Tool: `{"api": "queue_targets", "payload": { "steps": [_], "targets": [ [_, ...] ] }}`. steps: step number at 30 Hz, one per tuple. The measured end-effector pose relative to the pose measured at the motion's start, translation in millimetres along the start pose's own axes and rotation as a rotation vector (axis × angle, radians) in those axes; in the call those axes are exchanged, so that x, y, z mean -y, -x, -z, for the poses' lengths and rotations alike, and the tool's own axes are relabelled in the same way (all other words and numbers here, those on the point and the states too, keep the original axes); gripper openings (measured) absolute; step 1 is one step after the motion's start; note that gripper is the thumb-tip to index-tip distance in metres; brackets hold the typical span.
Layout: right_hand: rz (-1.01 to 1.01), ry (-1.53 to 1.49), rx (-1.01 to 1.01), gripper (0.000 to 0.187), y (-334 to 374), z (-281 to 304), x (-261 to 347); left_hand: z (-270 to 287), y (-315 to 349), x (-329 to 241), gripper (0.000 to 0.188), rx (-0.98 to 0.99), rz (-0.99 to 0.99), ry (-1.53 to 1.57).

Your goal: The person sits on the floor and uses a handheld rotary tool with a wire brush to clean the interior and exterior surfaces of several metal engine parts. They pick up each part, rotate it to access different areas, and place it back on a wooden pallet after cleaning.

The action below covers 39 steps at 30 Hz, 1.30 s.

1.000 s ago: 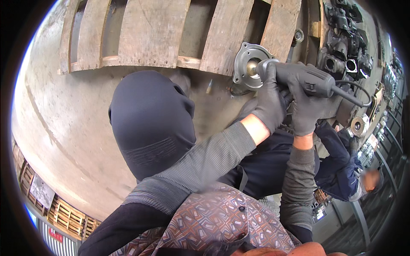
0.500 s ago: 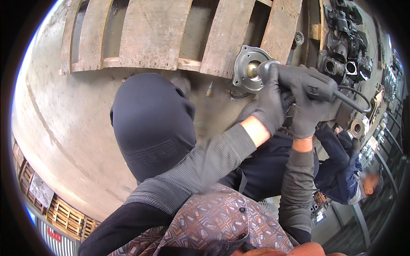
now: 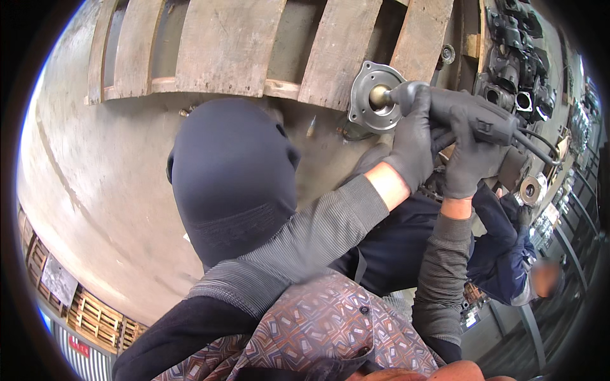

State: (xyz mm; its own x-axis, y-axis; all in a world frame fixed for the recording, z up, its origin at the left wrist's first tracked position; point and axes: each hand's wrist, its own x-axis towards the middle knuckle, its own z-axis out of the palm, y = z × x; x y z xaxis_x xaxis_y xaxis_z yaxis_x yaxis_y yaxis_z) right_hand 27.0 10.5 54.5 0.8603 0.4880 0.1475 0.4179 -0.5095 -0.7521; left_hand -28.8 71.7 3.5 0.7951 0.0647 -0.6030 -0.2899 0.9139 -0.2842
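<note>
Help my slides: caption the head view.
Grey-gloved hands hold a black corded power tool at a round, silvery metal flange.

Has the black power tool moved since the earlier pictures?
Yes. Against the wooden pallet, the power tool has shifted toward the picture's right, its body farther from the flanged metal part.

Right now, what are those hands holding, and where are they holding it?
A dark power tool: the left hand grips it near its front end, the right hand holds its body, nearer the cord.
</note>
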Motion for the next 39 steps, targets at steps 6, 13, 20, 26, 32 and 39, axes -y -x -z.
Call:
{"api": "queue_targets", "payload": {
  "steps": [6,13,20,26,32,39],
  "targets": [
    [-0.055,0.098,0.01,0.046,-2.6,-0.8,-0.4,-4.8,-2.3,-1.4,0.059,-0.086,0.016,-0.024],
    [-0.084,-0.067,-0.027,0.049,-2.8,-4.3,4.5,-2.9,-3.2,1.6,0.061,-0.152,0.015,-0.031],
    [-0.102,-0.038,-0.019,0.048,-6.3,-2.9,0.1,-8.3,-4.0,-1.3,0.05,-0.128,0.074,0.011],
    [-0.114,0.121,-0.015,0.047,-2.9,1.3,-2.6,-8.2,-1.0,2.3,0.057,-0.133,0.035,-0.03],
    [0.03,0.227,-0.024,0.046,-7.2,1.7,-1.6,-4.3,-2.8,3.7,0.061,-0.053,0.058,0.006],
    [-0.075,-0.076,-0.005,0.047,-3.5,2.6,6.5,-3.5,1.2,9.0,0.065,-0.057,0.052,0.018]
  ]
}}
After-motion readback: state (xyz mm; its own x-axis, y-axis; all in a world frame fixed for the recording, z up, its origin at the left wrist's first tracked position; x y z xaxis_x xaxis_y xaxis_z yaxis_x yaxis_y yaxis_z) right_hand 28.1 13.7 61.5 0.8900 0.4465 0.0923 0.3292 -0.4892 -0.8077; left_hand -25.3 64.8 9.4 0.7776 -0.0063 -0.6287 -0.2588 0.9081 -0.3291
